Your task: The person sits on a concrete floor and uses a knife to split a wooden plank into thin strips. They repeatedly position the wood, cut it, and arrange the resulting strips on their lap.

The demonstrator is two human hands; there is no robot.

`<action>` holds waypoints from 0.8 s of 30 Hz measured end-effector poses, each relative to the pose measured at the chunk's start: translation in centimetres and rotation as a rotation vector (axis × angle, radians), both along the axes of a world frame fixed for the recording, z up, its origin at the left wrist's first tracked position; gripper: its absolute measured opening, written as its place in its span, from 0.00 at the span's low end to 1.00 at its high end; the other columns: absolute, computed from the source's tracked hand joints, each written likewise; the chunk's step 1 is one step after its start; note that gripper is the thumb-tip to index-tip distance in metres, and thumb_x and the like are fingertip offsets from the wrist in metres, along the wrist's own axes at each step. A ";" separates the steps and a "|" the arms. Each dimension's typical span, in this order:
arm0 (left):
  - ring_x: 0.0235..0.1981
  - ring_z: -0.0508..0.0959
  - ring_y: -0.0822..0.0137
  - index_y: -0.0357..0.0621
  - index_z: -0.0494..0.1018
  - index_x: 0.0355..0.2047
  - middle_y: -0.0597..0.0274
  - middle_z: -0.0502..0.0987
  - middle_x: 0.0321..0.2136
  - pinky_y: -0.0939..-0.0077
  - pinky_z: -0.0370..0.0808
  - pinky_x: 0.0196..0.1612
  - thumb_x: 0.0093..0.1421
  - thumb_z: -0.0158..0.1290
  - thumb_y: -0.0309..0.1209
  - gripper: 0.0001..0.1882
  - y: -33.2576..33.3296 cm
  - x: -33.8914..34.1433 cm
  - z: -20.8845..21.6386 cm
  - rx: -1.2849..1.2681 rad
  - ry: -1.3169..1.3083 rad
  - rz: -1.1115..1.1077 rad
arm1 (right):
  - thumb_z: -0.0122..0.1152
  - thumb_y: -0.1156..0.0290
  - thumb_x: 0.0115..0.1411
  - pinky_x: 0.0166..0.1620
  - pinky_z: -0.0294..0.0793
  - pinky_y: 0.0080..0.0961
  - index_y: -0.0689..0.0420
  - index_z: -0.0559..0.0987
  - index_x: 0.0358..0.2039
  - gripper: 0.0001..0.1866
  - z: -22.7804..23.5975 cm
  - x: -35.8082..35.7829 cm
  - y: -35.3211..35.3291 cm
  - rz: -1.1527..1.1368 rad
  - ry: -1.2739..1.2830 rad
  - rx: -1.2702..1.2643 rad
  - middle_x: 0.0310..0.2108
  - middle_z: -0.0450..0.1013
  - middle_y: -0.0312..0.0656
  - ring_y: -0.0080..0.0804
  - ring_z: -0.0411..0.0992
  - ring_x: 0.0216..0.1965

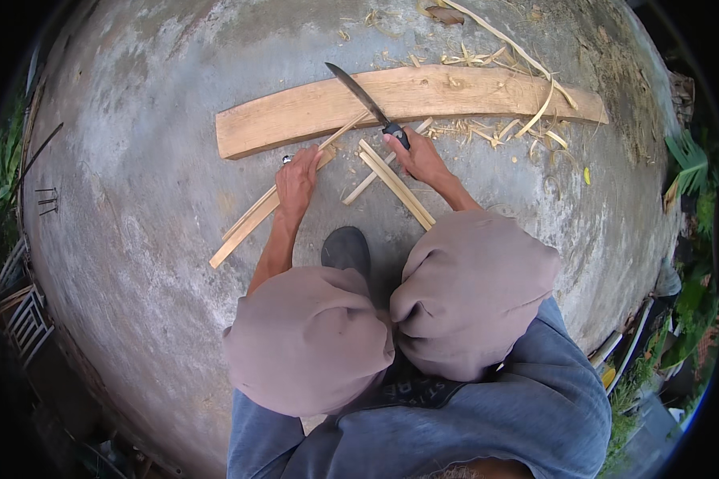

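My right hand (pixel 425 160) is closed round the dark handle of a knife (pixel 358 93). Its long blade slants up and left across a thick wooden plank (pixel 287 120) lying on the ground. In my left hand (pixel 297 177) is a thin wooden strip (pixel 345 129), whose far end rests on the plank beside the blade. Below that hand, a broader pale wooden strip (pixel 240 239) runs down to the left along the thin one; whether it is gripped too, I cannot tell. Between my hands, more narrow strips (pixel 399 188) lie on the ground, crossing each other near my right wrist.
Curled wood shavings (pixel 495 132) are scattered around the plank's right half, and a long peeled strip (pixel 527 57) arcs over it. A dark shoe (pixel 347 249) shows ahead of my bent knees. Grey concrete (pixel 144 160) surrounds everything, with plants (pixel 687 172) at the right edge.
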State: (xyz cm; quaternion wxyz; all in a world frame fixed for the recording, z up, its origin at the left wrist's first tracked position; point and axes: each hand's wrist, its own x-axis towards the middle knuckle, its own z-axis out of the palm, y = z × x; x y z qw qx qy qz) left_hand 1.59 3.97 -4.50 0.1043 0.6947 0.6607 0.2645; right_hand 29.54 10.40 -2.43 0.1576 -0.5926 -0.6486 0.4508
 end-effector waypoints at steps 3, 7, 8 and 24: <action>0.34 0.82 0.46 0.43 0.80 0.44 0.51 0.82 0.35 0.59 0.78 0.34 0.69 0.56 0.35 0.11 0.0 0.2 0.2 -0.026 -0.001 0.005 | 0.57 0.46 0.70 0.35 0.75 0.47 0.65 0.75 0.42 0.28 3.0 -0.5 -0.7 -0.058 0.058 0.088 0.25 0.77 0.59 0.60 0.79 0.31; 0.35 0.82 0.45 0.43 0.80 0.44 0.51 0.81 0.35 0.59 0.78 0.34 0.69 0.55 0.36 0.11 0.1 0.0 0.1 -0.003 -0.031 -0.002 | 0.56 0.47 0.70 0.34 0.75 0.49 0.64 0.74 0.43 0.27 4.0 -1.9 -0.7 -0.127 0.042 0.228 0.24 0.77 0.58 0.62 0.79 0.29; 0.35 0.82 0.45 0.42 0.80 0.44 0.50 0.81 0.35 0.58 0.78 0.35 0.70 0.55 0.36 0.12 0.0 -0.1 0.1 -0.021 -0.027 -0.002 | 0.55 0.47 0.70 0.34 0.76 0.49 0.64 0.74 0.43 0.27 2.9 -1.7 -0.7 -0.063 -0.054 0.226 0.24 0.77 0.58 0.62 0.79 0.29; 0.18 0.60 0.84 0.36 0.77 0.51 0.74 0.66 0.24 0.88 0.56 0.19 0.73 0.54 0.41 0.19 -0.6 2.9 6.6 -0.911 -1.353 0.176 | 0.58 0.49 0.69 0.41 0.76 0.50 0.64 0.76 0.47 0.26 1.8 2.7 -2.3 -0.246 -0.391 0.360 0.36 0.78 0.60 0.58 0.79 0.37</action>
